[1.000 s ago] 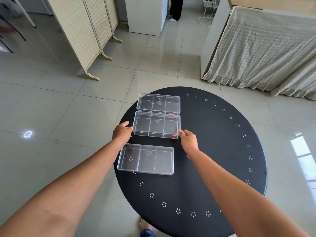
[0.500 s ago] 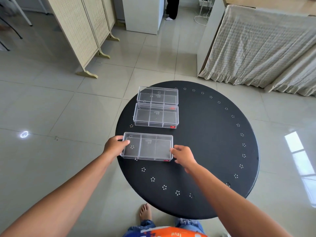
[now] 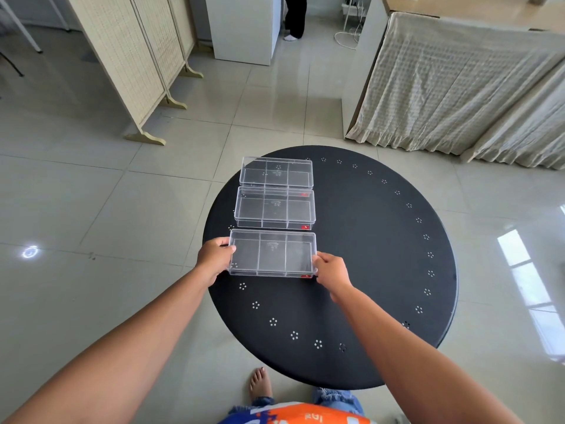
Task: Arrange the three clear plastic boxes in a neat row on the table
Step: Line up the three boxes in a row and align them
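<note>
Three clear plastic boxes with inner dividers lie in a line on the left part of a round black table (image 3: 367,240). The far box (image 3: 277,172) and the middle box (image 3: 275,208) touch each other. The near box (image 3: 272,257) sits just below the middle one, with a narrow gap. My left hand (image 3: 215,258) grips its left end and my right hand (image 3: 331,269) grips its right end. Small red labels show on the right corners of the middle and near boxes.
The table's left edge runs close under the boxes' left ends. A folding screen (image 3: 131,56) stands at the back left, a cloth-covered counter (image 3: 458,87) at the back right, a white cabinet (image 3: 244,26) behind. A person's legs (image 3: 295,16) stand far back. My bare foot (image 3: 260,384) is under the table's near edge.
My hands left the middle box and took the near box by its ends. They have slid it away from me, closing most of the gap to the middle box.
</note>
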`<state>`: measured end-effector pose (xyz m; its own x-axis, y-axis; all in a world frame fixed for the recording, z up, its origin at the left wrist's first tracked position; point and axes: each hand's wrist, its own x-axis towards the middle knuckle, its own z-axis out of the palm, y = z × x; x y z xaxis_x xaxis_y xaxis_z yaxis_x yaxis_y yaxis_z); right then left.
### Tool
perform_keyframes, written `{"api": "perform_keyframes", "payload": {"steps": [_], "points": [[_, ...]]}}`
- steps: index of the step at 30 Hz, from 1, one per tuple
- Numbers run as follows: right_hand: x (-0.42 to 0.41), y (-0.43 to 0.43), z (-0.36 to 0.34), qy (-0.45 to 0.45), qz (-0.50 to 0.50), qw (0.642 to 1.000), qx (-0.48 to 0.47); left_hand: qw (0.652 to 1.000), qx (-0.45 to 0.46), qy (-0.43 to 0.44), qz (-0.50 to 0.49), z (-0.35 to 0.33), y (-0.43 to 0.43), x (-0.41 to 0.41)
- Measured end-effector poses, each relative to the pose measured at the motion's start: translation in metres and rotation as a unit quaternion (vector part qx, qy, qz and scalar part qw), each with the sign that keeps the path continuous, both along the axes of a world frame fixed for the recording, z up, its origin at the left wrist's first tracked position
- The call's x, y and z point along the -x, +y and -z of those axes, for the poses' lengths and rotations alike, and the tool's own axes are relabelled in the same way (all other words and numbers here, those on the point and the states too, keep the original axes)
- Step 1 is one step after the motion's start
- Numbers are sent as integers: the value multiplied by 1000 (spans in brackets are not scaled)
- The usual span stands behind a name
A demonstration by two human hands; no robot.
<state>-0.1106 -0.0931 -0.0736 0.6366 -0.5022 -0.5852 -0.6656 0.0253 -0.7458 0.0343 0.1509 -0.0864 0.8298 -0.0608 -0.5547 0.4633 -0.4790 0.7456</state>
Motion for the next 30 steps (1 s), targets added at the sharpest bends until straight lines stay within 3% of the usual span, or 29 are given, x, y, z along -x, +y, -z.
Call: {"api": "perform_keyframes", "payload": {"steps": [30], "points": [[-18,-10,7,-5,35,999,-17,999,42,2,-14,8,-7,-20]]}}
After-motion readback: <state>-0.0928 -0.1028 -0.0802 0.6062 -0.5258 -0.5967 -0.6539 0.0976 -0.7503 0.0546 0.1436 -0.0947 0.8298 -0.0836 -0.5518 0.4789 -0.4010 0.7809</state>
